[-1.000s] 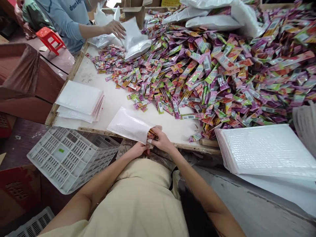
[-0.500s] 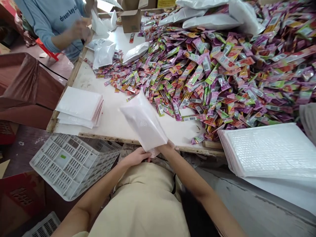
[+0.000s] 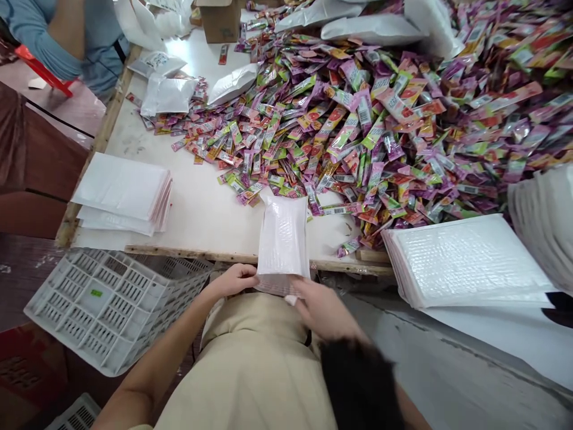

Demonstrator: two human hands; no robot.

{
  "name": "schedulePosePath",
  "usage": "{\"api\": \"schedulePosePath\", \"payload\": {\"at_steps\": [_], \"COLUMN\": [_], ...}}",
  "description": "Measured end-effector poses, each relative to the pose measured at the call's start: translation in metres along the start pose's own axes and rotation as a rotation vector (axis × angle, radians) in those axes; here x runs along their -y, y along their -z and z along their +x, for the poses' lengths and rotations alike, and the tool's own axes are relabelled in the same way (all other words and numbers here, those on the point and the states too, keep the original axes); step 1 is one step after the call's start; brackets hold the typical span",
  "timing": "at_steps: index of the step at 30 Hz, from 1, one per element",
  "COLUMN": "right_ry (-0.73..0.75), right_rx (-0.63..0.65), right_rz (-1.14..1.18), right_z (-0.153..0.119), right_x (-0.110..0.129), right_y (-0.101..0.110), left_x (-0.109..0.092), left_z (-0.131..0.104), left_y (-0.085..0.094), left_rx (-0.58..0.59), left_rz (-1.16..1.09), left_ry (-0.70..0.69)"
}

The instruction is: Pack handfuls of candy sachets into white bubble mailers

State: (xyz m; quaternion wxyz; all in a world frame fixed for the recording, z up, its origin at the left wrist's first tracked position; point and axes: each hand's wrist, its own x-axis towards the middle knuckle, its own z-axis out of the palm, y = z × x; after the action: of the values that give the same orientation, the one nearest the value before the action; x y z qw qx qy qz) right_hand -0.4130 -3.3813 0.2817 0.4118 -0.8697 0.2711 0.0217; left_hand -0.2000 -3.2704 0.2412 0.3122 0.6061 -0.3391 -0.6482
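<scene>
A white padded mailer (image 3: 283, 239) lies across the table's front edge, its open end toward my body. My left hand (image 3: 236, 280) pinches that end at its left corner. On the other side my right hand (image 3: 323, 307) has its fingers at the mailer's opening, with a small white bit at the thumb; its fingertips are partly hidden by the film. Beyond the mailer spreads a big heap of colourful stick sachets (image 3: 331, 131). What the mailer contains cannot be seen.
Stacked white mailers (image 3: 120, 185) lie at the table's left, and bubble mailers (image 3: 465, 257) at the right. Filled white bags (image 3: 168, 95) and a cardboard box (image 3: 219, 21) stand farther back. A grey plastic crate (image 3: 111, 310) sits below left. A person's blue sleeve (image 3: 40, 36) shows top left.
The mailer has turned from a tilt to nearly straight and lies lower. My right hand has come from beneath it to the right of its opening. The view has shifted slightly.
</scene>
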Motion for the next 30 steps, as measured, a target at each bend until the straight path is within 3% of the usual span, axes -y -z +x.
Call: {"api": "schedulePosePath", "payload": {"at_steps": [2,4,6,8,10,12,14,16,19,22,26,30], "right_ry": [0.042,0.091,0.13,0.191,0.205,0.178,0.183,0.236,0.377,0.503,0.523,0.5], "right_rx": [-0.035,-0.258,-0.459,-0.447,-0.311,-0.227,-0.227,-0.283,-0.317,-0.253,-0.214,-0.194], "right_rz": [0.016,0.051,0.0,-0.14,-0.284,-0.352,-0.347,-0.262,-0.071,-0.014,-0.1,-0.161], "right_z": [-0.006,0.003,0.026,0.055,0.079,0.089,0.085,0.073,0.054,0.044,0.045,0.05], "right_x": [0.014,0.026,0.028,0.014,-0.012,-0.037,-0.05,-0.047,-0.027,-0.01,-0.002,0.006], "right_y": [0.035,0.059,0.063,0.045,0.019,-0.003,-0.014,-0.016,-0.016,-0.027,-0.048,-0.055], "left_x": [-0.001,-0.001,0.001,0.005,0.009,0.012,0.011,0.009,0.005,0.001,-0.009,-0.017], "left_z": [0.0,0.001,0.001,0.001,0.0,-0.002,-0.003,-0.001,0.006,0.013,0.016,0.016], "left_y": [0.001,0.001,0.0,-0.001,0.0,0.001,0.003,0.003,0.002,0.0,-0.003,-0.003], "left_rx": [0.003,0.008,0.011,0.0,-0.034,-0.023,0.054,0.073,-0.118,-0.228,-0.267,-0.246], "left_rz": [-0.007,-0.02,-0.04,-0.052,-0.028,0.018,-0.008,-0.14,-0.295,-0.37,-0.625,-0.718], "left_ry": [0.021,0.031,0.023,0.019,0.037,0.049,0.033,0.017,0.072,0.152,0.291,0.347]}}
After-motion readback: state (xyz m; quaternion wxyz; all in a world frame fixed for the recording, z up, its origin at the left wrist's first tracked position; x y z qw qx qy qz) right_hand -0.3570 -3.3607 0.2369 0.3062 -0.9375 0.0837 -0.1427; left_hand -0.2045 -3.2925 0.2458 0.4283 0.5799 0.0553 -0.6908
